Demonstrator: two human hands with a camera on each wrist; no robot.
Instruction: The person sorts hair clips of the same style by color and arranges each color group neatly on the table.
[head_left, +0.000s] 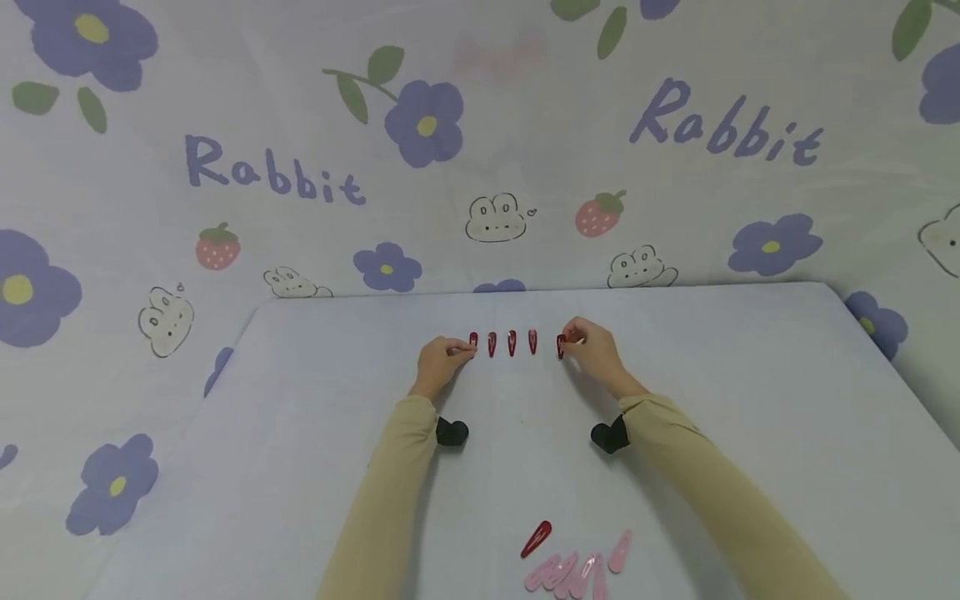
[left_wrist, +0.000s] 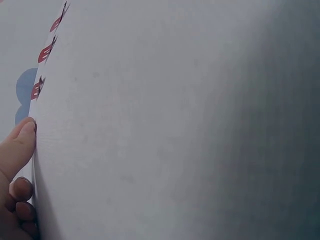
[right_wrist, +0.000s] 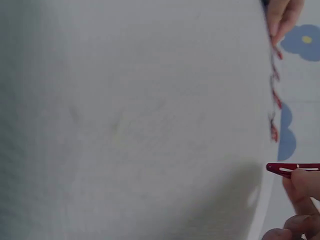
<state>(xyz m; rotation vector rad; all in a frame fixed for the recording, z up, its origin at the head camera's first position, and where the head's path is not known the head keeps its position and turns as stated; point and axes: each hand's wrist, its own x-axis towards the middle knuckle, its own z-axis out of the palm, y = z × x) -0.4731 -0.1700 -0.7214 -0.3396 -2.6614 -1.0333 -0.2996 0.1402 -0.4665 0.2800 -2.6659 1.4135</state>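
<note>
Red snap hair clips stand in a row toward the back of the white table [head_left: 315,450]. My left hand [head_left: 442,362] pinches the leftmost red hair clip [head_left: 473,339] between thumb and fingertips; that clip is hidden behind the thumb in the left wrist view. Right of it are three more clips, including the middle red clip [head_left: 512,342], apart from one another. At the row's right end my right hand [head_left: 596,354] grips another red hair clip [right_wrist: 287,168] between thumb and finger, narrow end pointing toward me. This clip is just above or on the table; I cannot tell which.
Near the front edge lie one loose red clip [head_left: 536,540] and several pink clips [head_left: 558,573], some overlapping, with a single pink clip [head_left: 620,552] to their right. Black wrist pieces [head_left: 453,432] sit at both cuffs. A patterned cloth wall [head_left: 495,150] rises behind the table.
</note>
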